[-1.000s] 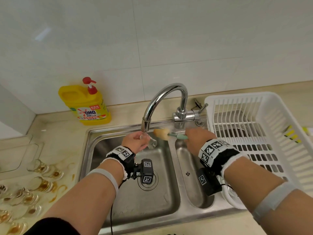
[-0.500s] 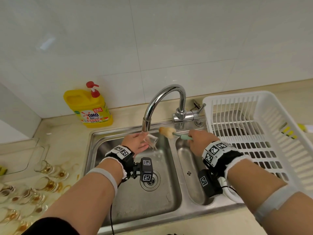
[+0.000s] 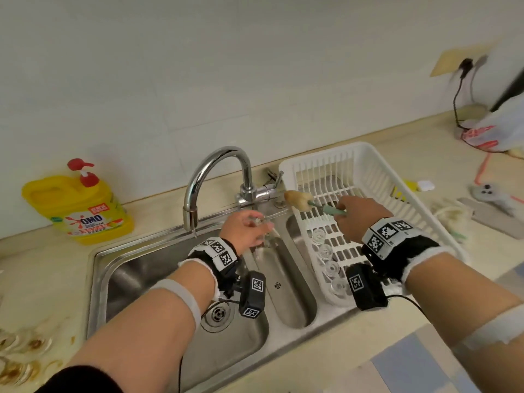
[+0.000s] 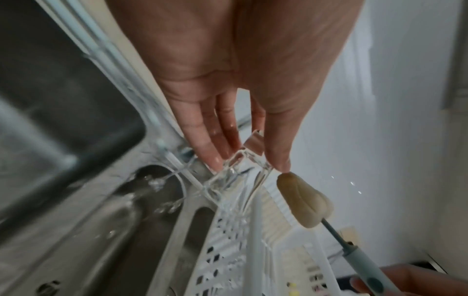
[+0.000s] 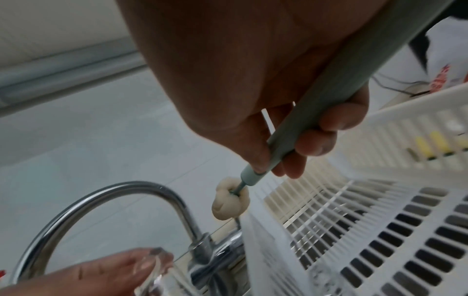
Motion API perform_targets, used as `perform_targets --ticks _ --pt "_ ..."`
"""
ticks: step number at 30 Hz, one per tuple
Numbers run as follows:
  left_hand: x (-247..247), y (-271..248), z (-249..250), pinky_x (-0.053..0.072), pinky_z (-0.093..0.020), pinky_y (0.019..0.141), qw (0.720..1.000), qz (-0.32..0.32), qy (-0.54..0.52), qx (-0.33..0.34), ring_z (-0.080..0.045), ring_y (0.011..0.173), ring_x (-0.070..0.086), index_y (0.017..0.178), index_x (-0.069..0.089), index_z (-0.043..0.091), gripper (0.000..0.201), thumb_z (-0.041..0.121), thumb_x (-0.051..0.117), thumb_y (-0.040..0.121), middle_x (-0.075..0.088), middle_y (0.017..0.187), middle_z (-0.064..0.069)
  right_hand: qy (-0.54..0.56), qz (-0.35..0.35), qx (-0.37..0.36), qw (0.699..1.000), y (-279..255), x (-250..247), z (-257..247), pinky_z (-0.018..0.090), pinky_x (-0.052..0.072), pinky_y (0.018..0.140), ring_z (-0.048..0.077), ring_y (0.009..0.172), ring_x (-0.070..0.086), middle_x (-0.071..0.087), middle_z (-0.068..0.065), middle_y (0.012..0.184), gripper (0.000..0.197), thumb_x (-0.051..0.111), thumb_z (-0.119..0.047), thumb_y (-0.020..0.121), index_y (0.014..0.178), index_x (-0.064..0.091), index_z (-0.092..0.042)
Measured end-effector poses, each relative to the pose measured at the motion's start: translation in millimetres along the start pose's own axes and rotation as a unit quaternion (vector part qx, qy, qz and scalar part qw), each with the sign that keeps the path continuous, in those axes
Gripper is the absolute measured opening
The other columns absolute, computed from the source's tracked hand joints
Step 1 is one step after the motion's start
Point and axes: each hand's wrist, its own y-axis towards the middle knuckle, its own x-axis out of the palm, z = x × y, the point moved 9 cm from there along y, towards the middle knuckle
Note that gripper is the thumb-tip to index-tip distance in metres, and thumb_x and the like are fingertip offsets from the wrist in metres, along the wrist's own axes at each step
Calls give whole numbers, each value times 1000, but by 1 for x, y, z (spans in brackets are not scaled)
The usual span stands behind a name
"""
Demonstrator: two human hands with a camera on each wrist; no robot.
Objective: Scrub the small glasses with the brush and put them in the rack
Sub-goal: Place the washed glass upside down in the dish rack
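My left hand (image 3: pixel 249 231) pinches a small clear glass (image 3: pixel 262 222) between thumb and fingers over the divider between the two sink basins, just left of the rack. In the left wrist view the glass (image 4: pixel 238 176) tilts away from the palm and water runs off it. My right hand (image 3: pixel 351 218) grips the green handle of the brush (image 5: pixel 329 96) above the white rack (image 3: pixel 377 171). Its beige sponge head (image 3: pixel 299 198) points left over the rack's rim, apart from the glass. Several clean glasses (image 3: pixel 326 252) stand upside down along the rack's left side.
The chrome faucet (image 3: pixel 215 165) arches over the large basin (image 3: pixel 147 273), left of my hands. A yellow detergent bottle (image 3: pixel 82 205) stands at the back left. Stained glasses (image 3: pixel 19 355) lie on the counter at far left. A plastic bag (image 3: pixel 499 129) and a power strip (image 3: pixel 487 191) sit beyond the rack.
My left hand has carried the glass right, from under the faucet spout toward the rack. My right hand has moved the brush right, over the rack. The view has swung right.
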Motion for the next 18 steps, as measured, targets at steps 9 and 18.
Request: perform_targets --ticks 9,18 --pt "98 51 92 40 -22 91 941 12 316 120 -9 110 59 122 67 30 43 41 78 81 65 120 10 45 1 39 998 27 -20 107 28 49 63 18 74 62 63 -2 85 19 48 -28 97 109 60 -22" --pt "182 128 82 51 -31 86 810 -53 583 33 -19 105 62 112 66 23 30 32 72 84 64 118 5 82 -27 -3 996 80 -21 164 30 47 69 24 82 59 61 2 92 19 49 -30 95 107 58 -21"
